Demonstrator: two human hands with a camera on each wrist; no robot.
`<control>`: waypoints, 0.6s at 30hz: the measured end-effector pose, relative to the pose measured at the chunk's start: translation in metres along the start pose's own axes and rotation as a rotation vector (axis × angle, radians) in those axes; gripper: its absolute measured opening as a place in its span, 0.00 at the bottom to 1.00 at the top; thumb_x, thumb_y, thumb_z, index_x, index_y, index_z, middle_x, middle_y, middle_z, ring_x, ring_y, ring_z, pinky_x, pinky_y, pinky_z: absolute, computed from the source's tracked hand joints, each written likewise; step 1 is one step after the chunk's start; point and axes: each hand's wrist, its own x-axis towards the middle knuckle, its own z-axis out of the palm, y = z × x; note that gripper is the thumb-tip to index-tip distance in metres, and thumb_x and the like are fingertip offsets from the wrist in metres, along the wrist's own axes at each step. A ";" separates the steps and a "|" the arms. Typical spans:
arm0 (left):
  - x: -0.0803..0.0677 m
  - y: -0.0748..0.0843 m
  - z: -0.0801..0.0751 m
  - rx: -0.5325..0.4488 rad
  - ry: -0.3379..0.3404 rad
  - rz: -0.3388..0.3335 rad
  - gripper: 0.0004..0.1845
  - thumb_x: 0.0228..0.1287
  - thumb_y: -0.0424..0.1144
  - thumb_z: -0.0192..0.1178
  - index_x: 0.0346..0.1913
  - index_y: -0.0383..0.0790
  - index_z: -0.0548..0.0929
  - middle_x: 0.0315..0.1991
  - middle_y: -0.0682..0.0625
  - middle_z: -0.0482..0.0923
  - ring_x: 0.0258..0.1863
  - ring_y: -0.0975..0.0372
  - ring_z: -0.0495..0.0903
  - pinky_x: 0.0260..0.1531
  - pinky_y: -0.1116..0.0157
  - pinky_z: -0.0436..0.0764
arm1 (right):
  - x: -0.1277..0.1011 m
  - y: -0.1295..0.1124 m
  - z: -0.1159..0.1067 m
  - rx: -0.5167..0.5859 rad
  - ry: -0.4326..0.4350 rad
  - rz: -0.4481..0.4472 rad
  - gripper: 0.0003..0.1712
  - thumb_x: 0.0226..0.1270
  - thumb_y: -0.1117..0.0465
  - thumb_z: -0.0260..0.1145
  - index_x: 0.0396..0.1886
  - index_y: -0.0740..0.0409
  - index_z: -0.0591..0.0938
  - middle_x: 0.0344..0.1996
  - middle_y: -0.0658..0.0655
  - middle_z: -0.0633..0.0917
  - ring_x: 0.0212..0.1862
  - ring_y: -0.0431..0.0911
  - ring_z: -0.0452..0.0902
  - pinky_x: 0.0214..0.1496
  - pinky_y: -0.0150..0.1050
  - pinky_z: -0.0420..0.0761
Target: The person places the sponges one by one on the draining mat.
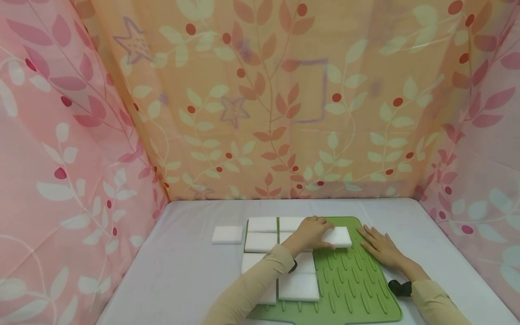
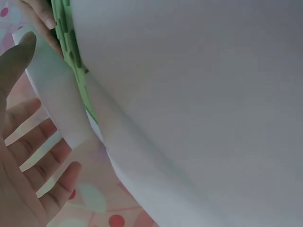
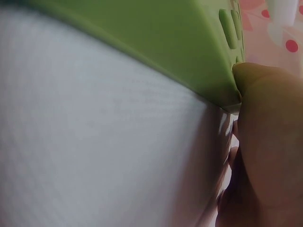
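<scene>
My left hand (image 1: pixel 313 232) holds a white rectangular sponge-like block (image 1: pixel 340 237) near the upper right of the green ridged mat (image 1: pixel 353 280). Its thumb and fingers are at the block's two sides, and in the left wrist view that block (image 2: pixel 57 90) shows between them. My right hand (image 1: pixel 382 246) lies along the mat's right edge with fingers extended; up close, its thumb (image 3: pixel 265 80) touches the green rim. White blocks (image 1: pixel 298 287) of the same kind lie in two columns on the mat's left part, some partly hidden by my left arm.
One more white block (image 1: pixel 227 235) lies on the white-covered table (image 1: pixel 183 253), just left of the mat. Patterned curtains (image 1: pixel 268 90) surround the table at the back and both sides. A dark band (image 1: pixel 400 288) sits at my right wrist.
</scene>
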 end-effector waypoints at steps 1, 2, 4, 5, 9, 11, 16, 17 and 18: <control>0.000 0.001 0.001 0.003 -0.004 -0.004 0.36 0.50 0.71 0.55 0.61 0.59 0.71 0.55 0.59 0.73 0.53 0.64 0.72 0.54 0.63 0.72 | 0.000 -0.001 0.000 -0.001 0.002 -0.002 0.30 0.70 0.51 0.52 0.67 0.59 0.64 0.66 0.71 0.61 0.65 0.72 0.51 0.59 0.72 0.45; 0.000 0.002 0.002 0.005 -0.010 -0.008 0.36 0.50 0.70 0.55 0.61 0.59 0.71 0.55 0.59 0.73 0.53 0.63 0.72 0.54 0.62 0.72 | 0.000 -0.001 -0.001 -0.003 0.006 -0.004 0.30 0.70 0.51 0.52 0.67 0.59 0.65 0.66 0.71 0.61 0.65 0.72 0.51 0.59 0.72 0.45; 0.001 0.004 0.004 0.013 -0.024 -0.017 0.36 0.50 0.71 0.55 0.62 0.59 0.71 0.54 0.59 0.73 0.52 0.63 0.72 0.53 0.62 0.72 | -0.001 -0.002 0.000 0.001 0.016 -0.012 0.30 0.70 0.51 0.53 0.67 0.59 0.65 0.65 0.71 0.62 0.65 0.72 0.52 0.58 0.72 0.46; 0.001 0.005 0.005 0.014 -0.031 -0.023 0.37 0.50 0.71 0.55 0.62 0.59 0.70 0.54 0.59 0.73 0.52 0.63 0.72 0.52 0.62 0.72 | -0.001 -0.003 0.000 0.003 0.022 -0.016 0.29 0.70 0.51 0.53 0.67 0.59 0.66 0.65 0.71 0.62 0.64 0.72 0.52 0.58 0.72 0.46; 0.001 0.006 0.009 0.030 -0.051 -0.039 0.37 0.49 0.72 0.53 0.62 0.60 0.70 0.53 0.59 0.73 0.51 0.63 0.72 0.50 0.62 0.72 | -0.002 0.000 0.003 0.016 0.060 -0.047 0.29 0.70 0.52 0.53 0.67 0.57 0.66 0.65 0.71 0.63 0.64 0.72 0.53 0.57 0.73 0.46; 0.002 0.006 0.009 0.039 -0.052 -0.046 0.37 0.49 0.72 0.53 0.62 0.61 0.70 0.52 0.60 0.73 0.51 0.64 0.72 0.50 0.62 0.72 | -0.003 0.003 0.005 0.019 0.073 -0.065 0.29 0.70 0.53 0.53 0.68 0.54 0.64 0.65 0.70 0.62 0.65 0.71 0.52 0.58 0.73 0.45; 0.003 0.006 0.009 0.062 -0.062 -0.056 0.37 0.49 0.73 0.53 0.62 0.62 0.70 0.51 0.60 0.73 0.50 0.64 0.72 0.47 0.63 0.72 | -0.001 0.008 0.007 0.029 0.064 -0.064 0.30 0.71 0.52 0.51 0.70 0.54 0.61 0.66 0.70 0.61 0.65 0.72 0.50 0.58 0.73 0.42; 0.003 0.006 0.009 0.063 -0.066 -0.056 0.37 0.49 0.73 0.53 0.62 0.62 0.70 0.52 0.60 0.73 0.50 0.63 0.72 0.47 0.63 0.72 | -0.001 0.008 0.007 0.032 0.056 -0.056 0.30 0.71 0.51 0.51 0.69 0.56 0.62 0.66 0.71 0.61 0.65 0.72 0.50 0.58 0.73 0.43; 0.003 0.007 0.009 0.059 -0.069 -0.056 0.37 0.49 0.73 0.53 0.62 0.62 0.70 0.52 0.60 0.73 0.51 0.63 0.72 0.47 0.64 0.71 | 0.000 0.009 0.007 0.032 0.042 -0.043 0.30 0.71 0.50 0.51 0.69 0.56 0.62 0.66 0.71 0.60 0.65 0.72 0.49 0.59 0.73 0.42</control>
